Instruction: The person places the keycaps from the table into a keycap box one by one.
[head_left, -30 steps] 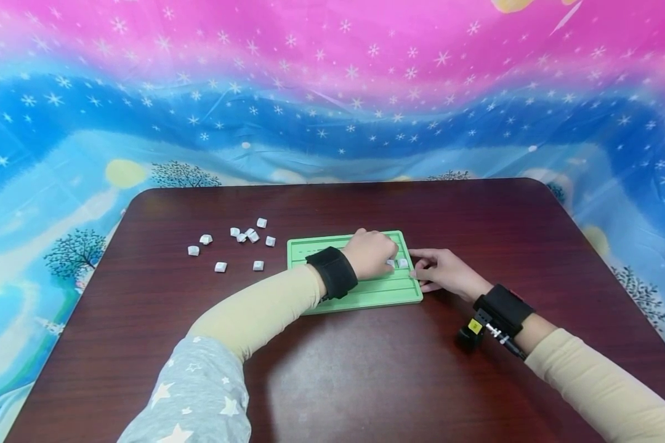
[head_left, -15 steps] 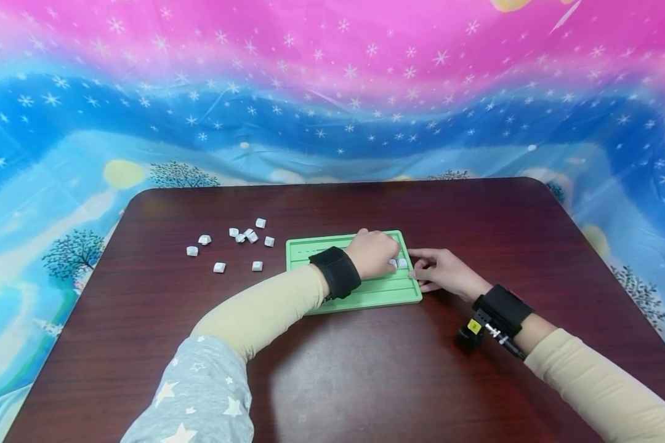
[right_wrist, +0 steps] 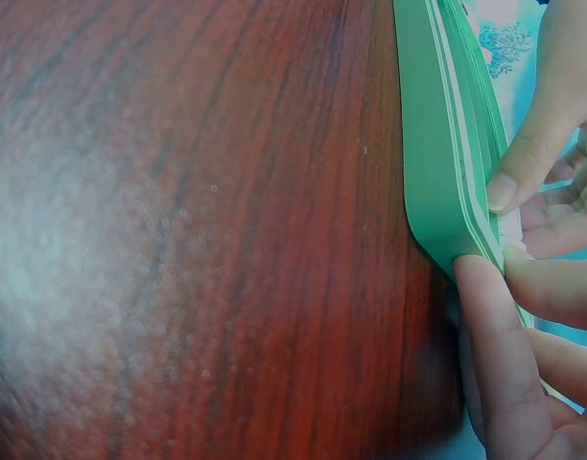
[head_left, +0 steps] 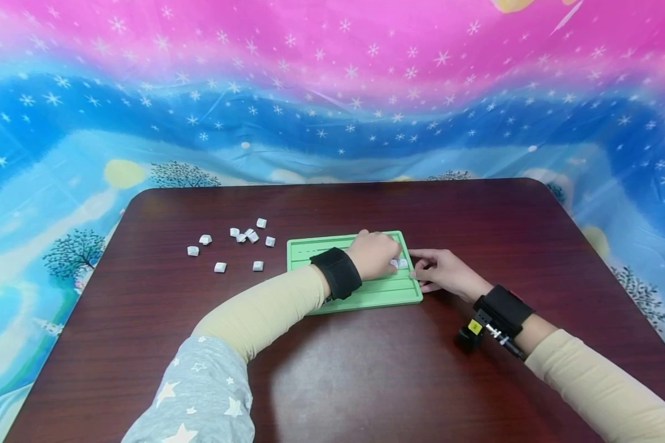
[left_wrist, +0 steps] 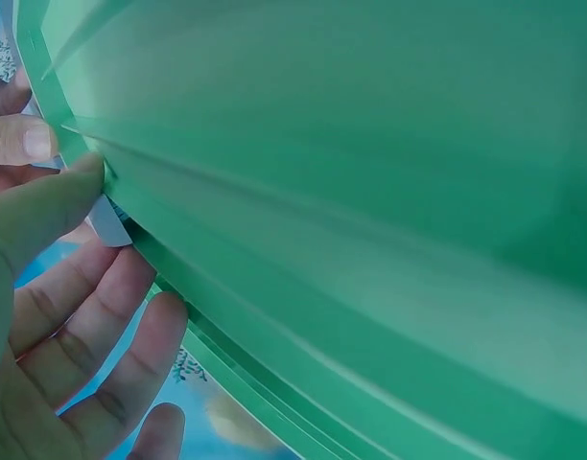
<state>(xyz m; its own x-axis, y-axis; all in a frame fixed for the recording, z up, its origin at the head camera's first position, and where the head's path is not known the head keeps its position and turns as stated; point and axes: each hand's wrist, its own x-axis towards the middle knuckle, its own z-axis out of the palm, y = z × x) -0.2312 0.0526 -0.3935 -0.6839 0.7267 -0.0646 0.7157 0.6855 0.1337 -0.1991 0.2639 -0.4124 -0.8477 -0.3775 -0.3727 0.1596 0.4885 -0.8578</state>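
We find the left hand (head_left: 372,255) over the right part of the green tray (head_left: 379,294), thumb and fingers pinched on a small white piece (left_wrist: 109,225); whether that piece touches the tray floor we cannot tell. Just beside this pinch, in the head view, two white blocks (head_left: 403,263) show side by side, close to the tray's right wall, though the hand hides part of the nearer one and we cannot tell whether it is the piece being held. The right hand (head_left: 449,271) grips the tray's right end, thumb at the rim and a finger along the outside, as we see from the right wrist. The tray lies flat on the dark red-brown table (head_left: 366,375), with long ridges running along its length. Out to its left, well apart from both hands, we count ten loose white pieces (head_left: 270,242), several bunched together and others spread singly. We also see a black band (head_left: 337,272) round the left wrist, another band (head_left: 503,309) round the right, and cream sleeves (head_left: 266,307) on both arms. Behind the table hangs a pink and blue cloth (head_left: 332,92) printed with snowflakes and trees.
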